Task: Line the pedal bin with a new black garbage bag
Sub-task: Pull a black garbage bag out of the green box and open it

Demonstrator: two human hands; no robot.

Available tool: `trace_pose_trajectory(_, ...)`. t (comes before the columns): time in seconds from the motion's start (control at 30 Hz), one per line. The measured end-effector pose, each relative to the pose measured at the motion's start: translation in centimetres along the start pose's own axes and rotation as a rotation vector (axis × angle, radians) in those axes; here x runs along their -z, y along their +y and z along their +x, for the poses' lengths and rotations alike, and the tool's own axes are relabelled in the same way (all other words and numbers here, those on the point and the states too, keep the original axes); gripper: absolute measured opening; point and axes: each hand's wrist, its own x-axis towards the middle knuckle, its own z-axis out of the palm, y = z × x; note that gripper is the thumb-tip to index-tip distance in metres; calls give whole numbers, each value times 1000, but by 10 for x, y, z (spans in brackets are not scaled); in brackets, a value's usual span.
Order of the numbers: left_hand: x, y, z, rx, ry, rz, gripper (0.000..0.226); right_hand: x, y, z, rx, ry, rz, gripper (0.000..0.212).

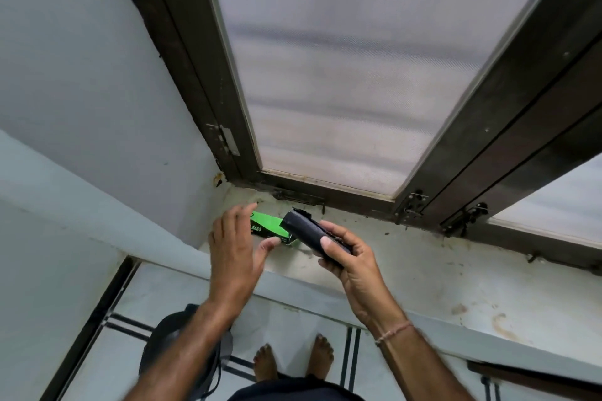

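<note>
Black plastic, wound tight: roll of garbage bags (312, 236), raised above the window sill (423, 270) and clasped in the right hand (345, 257), thumb pressed across the top, fingers curled beneath. Pointed its ragged free end toward 10 o'clock. Left hand (234, 247) at 9 o'clock of the roll, fingers straight and spread, holding nothing, poised over the green box (268, 228); contact with the box impossible to judge. Box flat on the sill, in the corner by the window frame (208, 74). Pedal bin (176, 338), as best judged, the dark rounded shape on the floor at 7 o'clock, half hidden beneath the left forearm and well apart from the roll.

Step in hand, by judgement: freeing one bag from the roll. Called for a firm right-hand grip kept at the roll's 4 o'clock end, left fingertips brought to the loose flap at 10 o'clock, only the outermost layer pinched, then drawn out straight as far as the perforation. Called next for a short snap across the tear line rather than a slow pull, given thin film prone to stretching and splitting. Needed a light squeeze only, to avoid binding the layers.
</note>
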Motion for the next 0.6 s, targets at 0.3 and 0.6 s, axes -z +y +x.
trace_pose_trajectory(0.3,-2,47,-20,457,-178,-1035,40,-65,7,-19,9,34,-102,32)
trace_pose_trajectory(0.6,20,29,-45,621,-424,-1372,67,-94,17,-29,41,237,-74,30)
